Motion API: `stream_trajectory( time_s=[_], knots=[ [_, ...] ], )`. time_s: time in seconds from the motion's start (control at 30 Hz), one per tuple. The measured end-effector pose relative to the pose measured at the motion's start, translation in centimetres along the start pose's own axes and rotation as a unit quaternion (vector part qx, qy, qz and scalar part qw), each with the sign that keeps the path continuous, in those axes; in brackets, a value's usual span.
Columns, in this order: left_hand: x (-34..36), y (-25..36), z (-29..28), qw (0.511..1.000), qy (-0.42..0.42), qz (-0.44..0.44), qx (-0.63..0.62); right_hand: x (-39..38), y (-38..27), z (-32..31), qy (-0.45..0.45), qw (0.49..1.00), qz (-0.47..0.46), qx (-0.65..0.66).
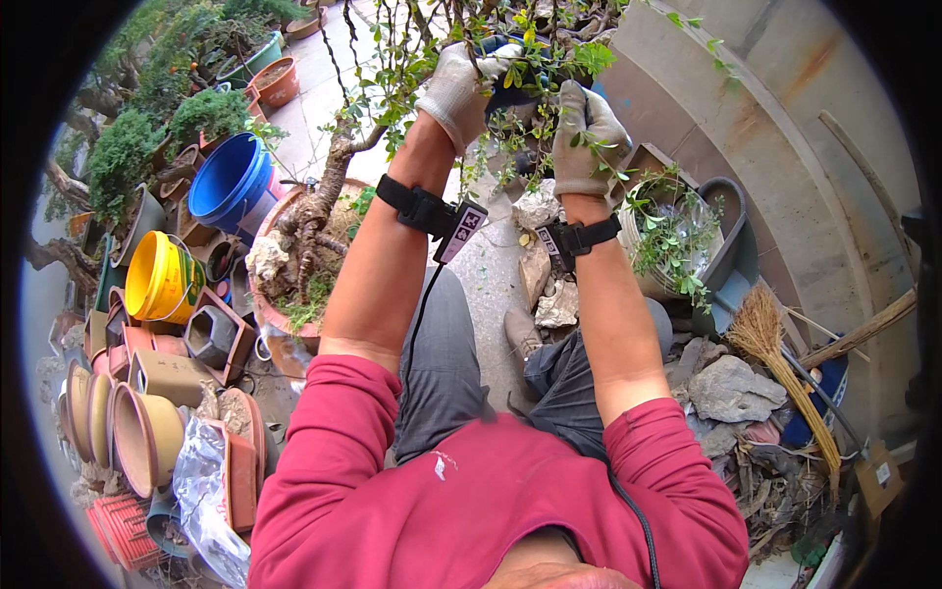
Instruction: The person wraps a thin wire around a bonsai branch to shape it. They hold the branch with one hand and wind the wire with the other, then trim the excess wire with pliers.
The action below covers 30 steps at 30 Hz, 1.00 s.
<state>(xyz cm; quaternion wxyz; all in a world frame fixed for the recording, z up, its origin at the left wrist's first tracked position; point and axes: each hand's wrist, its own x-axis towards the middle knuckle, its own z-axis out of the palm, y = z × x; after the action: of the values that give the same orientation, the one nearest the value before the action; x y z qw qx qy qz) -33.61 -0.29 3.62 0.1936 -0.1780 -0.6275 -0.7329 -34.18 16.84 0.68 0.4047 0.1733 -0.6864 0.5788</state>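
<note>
My gloved left hand (pixel 461 88) reaches up into leafy hanging branches (pixel 535 44), its fingers closed around a stem or branch. My gloved right hand (pixel 584 142) is raised beside it among the foliage, fingers curled; what they hold is hard to make out. A dark object behind the leaves sits between the two hands, partly hidden. Left of my left forearm stands a gnarled bonsai trunk (pixel 319 221) in a round terracotta pot (pixel 265 285). Right of my right hand, a leafy plant (pixel 667 231) spills from a container.
Blue (pixel 226 182) and yellow (pixel 157 280) buckets, stacked pots (pixel 137 432) and potted shrubs (pixel 128 157) crowd the left. On the right are rocks (pixel 736 393), a straw broom (pixel 760 329), sticks and a curved step (pixel 785 147). Stones (pixel 554 304) lie beside my feet.
</note>
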Motion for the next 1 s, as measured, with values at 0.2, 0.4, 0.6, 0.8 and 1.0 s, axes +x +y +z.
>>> stream_trajectory(
  time_s=[0.2,0.4,0.6,0.8,1.0],
  knots=[
    [0.8,-0.3,-0.5,0.999,-0.015,-0.005,-0.027,-0.5,0.4,1.3,-0.062,0.993,0.104,-0.011],
    [0.0,0.9,0.4,0.984,-0.014,0.070,0.163,-0.5,0.4,0.6,-0.217,0.916,0.277,0.193],
    [0.8,-0.5,0.1,0.990,0.027,-0.006,0.136,-0.4,-0.4,-1.3,-0.363,0.654,0.488,0.449],
    [0.3,0.0,0.5,0.973,0.034,0.045,0.223,0.0,1.0,-0.9,-0.468,0.391,0.485,0.627],
    [-0.2,1.9,0.5,0.988,-0.084,0.104,0.077,0.3,1.4,-2.0,-0.441,0.474,0.462,0.606]
  ],
)
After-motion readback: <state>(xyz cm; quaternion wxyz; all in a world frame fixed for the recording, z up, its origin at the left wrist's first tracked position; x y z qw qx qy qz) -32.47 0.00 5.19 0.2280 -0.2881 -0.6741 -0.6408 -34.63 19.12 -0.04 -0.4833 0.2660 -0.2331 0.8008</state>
